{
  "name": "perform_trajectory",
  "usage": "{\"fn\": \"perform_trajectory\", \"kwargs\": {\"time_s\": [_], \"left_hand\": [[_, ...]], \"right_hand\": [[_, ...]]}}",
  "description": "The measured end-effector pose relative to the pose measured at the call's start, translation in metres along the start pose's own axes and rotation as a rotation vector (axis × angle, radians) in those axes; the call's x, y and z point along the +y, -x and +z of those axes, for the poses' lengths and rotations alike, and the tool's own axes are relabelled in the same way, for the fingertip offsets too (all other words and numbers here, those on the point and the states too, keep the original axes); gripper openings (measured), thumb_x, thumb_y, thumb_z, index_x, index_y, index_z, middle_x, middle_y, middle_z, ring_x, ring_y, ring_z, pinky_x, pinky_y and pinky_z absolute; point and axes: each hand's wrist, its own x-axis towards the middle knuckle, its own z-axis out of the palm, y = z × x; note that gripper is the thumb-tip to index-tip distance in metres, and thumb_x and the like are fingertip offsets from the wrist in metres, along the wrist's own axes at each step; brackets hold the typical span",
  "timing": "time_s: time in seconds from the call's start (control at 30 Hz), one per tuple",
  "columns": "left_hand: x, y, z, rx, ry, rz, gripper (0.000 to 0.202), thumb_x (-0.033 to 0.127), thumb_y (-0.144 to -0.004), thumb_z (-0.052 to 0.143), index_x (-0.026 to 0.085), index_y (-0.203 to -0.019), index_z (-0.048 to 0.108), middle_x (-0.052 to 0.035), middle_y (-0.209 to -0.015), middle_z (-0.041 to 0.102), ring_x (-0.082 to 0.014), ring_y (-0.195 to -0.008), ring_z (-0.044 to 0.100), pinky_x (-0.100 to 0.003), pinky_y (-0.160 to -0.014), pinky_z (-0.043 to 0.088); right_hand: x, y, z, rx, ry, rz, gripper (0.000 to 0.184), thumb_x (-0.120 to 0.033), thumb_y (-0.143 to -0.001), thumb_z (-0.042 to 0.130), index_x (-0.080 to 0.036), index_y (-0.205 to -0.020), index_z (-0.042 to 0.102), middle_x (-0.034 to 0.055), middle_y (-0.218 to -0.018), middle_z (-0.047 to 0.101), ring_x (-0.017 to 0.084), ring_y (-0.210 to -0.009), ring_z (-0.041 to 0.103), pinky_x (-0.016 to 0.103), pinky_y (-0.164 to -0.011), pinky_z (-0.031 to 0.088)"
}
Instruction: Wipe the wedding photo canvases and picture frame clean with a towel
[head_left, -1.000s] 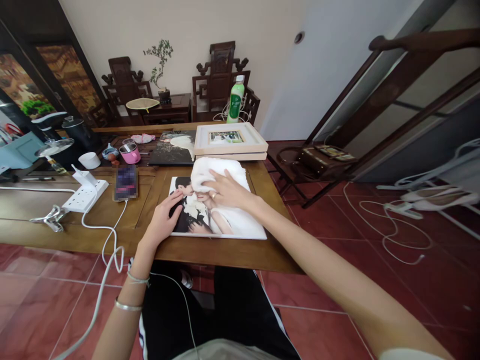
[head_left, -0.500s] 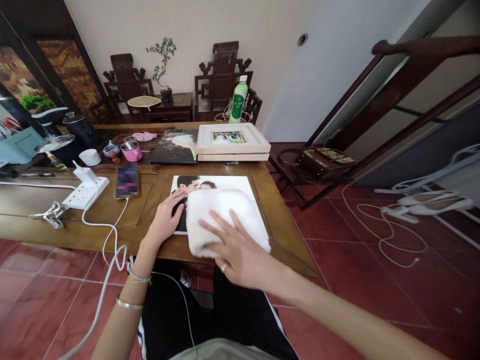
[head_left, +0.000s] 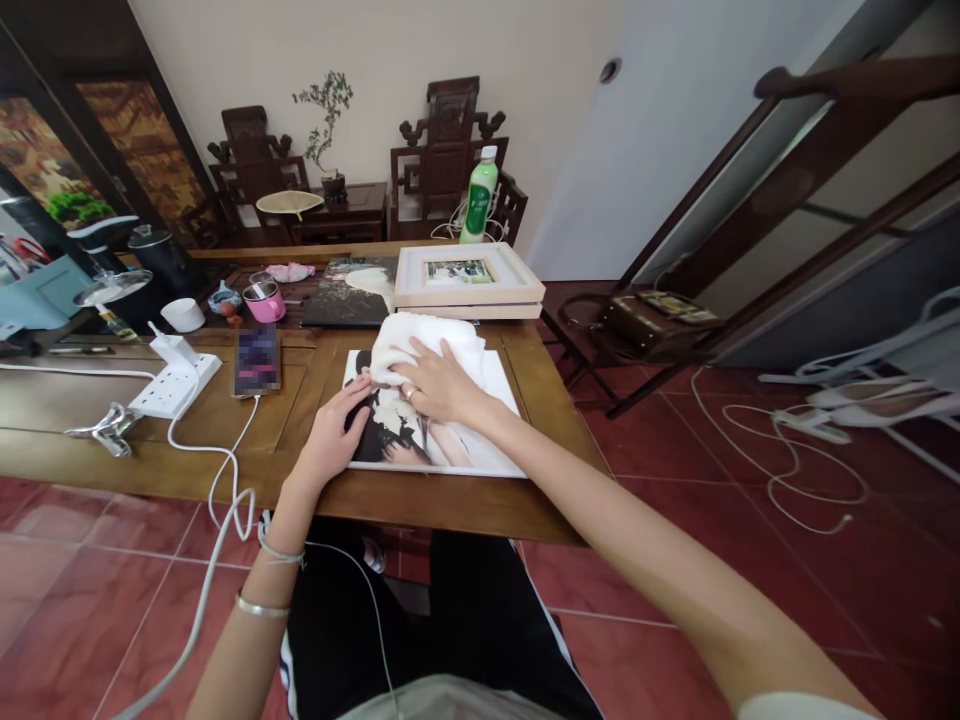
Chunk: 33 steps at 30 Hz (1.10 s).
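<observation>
1. Right hand (head_left: 435, 388): fingers spread flat on the white towel (head_left: 429, 328), which covers part of the photo panel (head_left: 409, 432).
2. Left hand (head_left: 334, 428): fingers close together, thumb apart, resting at the photo panel's left edge.
3. The photo panel lies flat on the wooden desk (head_left: 442, 500), nearer than the pale picture frames (head_left: 516, 284).

A white cloth (head_left: 431, 335) is pressed by the spread right hand (head_left: 436, 385) over the upper part of a photo panel (head_left: 396, 428), whose left edge is touched by the left hand (head_left: 334, 435). The panel is laid flat on a wooden table (head_left: 442, 500), near a pale frame (head_left: 461, 275).
</observation>
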Motion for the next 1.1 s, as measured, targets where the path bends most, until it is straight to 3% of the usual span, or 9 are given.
{"fn": "perform_trajectory", "kwargs": {"time_s": [0.07,0.17,0.43,0.57,0.7,0.8,0.87,0.97,1.1], "left_hand": [[0.001,0.001,0.0,0.027,-0.02,0.005,0.037,0.026,-0.094,0.043,0.017,-0.126,0.059,-0.0113,-0.139,0.053,-0.023,-0.133,0.046,-0.043,-0.113,0.034],[0.001,0.002,0.001,0.082,-0.04,0.014,0.04,0.026,-0.096,0.039,0.016,-0.131,0.055,-0.0121,-0.144,0.048,-0.0226,-0.139,0.037,-0.042,-0.115,0.031],[-0.004,0.002,0.003,0.024,-0.022,-0.015,0.042,0.028,-0.096,0.037,0.017,-0.133,0.054,-0.0106,-0.143,0.05,-0.0235,-0.136,0.041,-0.044,-0.114,0.032],[-0.003,0.002,0.002,-0.001,-0.047,-0.008,0.039,0.026,-0.094,0.04,0.013,-0.126,0.06,-0.0131,-0.14,0.053,-0.0249,-0.134,0.044,-0.044,-0.114,0.034],[-0.004,0.002,0.003,0.012,-0.05,-0.007,0.038,0.025,-0.094,0.041,0.012,-0.124,0.061,-0.0137,-0.139,0.054,-0.0244,-0.132,0.048,-0.043,-0.113,0.036],[-0.003,0.002,0.002,0.019,-0.039,-0.012,0.037,0.027,-0.094,0.041,0.016,-0.124,0.061,-0.0115,-0.138,0.054,-0.0242,-0.131,0.048,-0.044,-0.112,0.037],[-0.001,0.002,0.001,0.031,-0.022,-0.008,0.038,0.03,-0.096,0.039,0.017,-0.125,0.06,-0.0105,-0.138,0.055,-0.0239,-0.132,0.047,-0.044,-0.112,0.036],[0.004,0.003,-0.002,0.116,0.04,0.036,0.042,0.034,-0.099,0.032,0.019,-0.131,0.055,-0.0086,-0.142,0.052,-0.0218,-0.135,0.043,-0.041,-0.114,0.033],[0.006,0.007,-0.006,0.24,0.133,0.054,0.049,0.041,-0.1,0.026,0.019,-0.14,0.045,-0.0089,-0.146,0.046,-0.0221,-0.137,0.04,-0.04,-0.116,0.029]], "right_hand": [[0.001,-0.008,0.001,0.0,0.006,0.022,0.047,-0.017,-0.088,0.038,-0.018,-0.132,0.054,0.0085,-0.152,0.036,0.036,-0.142,0.021,0.071,-0.106,0.016],[-0.009,0.002,0.001,-0.003,0.009,0.012,0.046,-0.017,-0.087,0.039,-0.019,-0.131,0.056,0.0084,-0.152,0.036,0.036,-0.142,0.02,0.069,-0.108,0.016],[-0.07,0.101,-0.006,-0.052,-0.104,-0.11,0.043,-0.013,-0.078,0.05,-0.024,-0.115,0.068,0.0044,-0.151,0.038,0.036,-0.144,0.016,0.066,-0.112,0.01],[-0.07,0.127,-0.013,-0.029,-0.146,-0.068,0.04,-0.012,-0.078,0.048,-0.028,-0.107,0.07,-0.001,-0.149,0.042,0.028,-0.143,0.022,0.058,-0.116,0.014],[-0.029,0.114,-0.012,0.046,-0.076,0.057,0.043,-0.011,-0.079,0.044,-0.027,-0.111,0.069,0.0008,-0.146,0.046,0.027,-0.142,0.026,0.058,-0.114,0.019],[0.004,0.088,-0.007,0.119,0.023,0.197,0.041,-0.013,-0.082,0.042,-0.021,-0.114,0.067,0.0058,-0.144,0.048,0.03,-0.14,0.03,0.059,-0.111,0.024],[0.012,0.068,-0.005,0.149,0.072,0.291,0.04,-0.015,-0.083,0.042,-0.019,-0.115,0.066,0.0088,-0.141,0.052,0.033,-0.138,0.033,0.063,-0.107,0.027],[-0.004,0.043,-0.003,0.106,0.076,0.314,0.041,-0.019,-0.085,0.042,-0.017,-0.119,0.064,0.0118,-0.143,0.049,0.041,-0.136,0.031,0.07,-0.103,0.026],[-0.05,0.034,0.002,0.007,-0.03,0.029,0.044,-0.019,-0.084,0.045,-0.017,-0.125,0.062,0.0104,-0.15,0.04,0.043,-0.14,0.023,0.07,-0.108,0.016]]}}
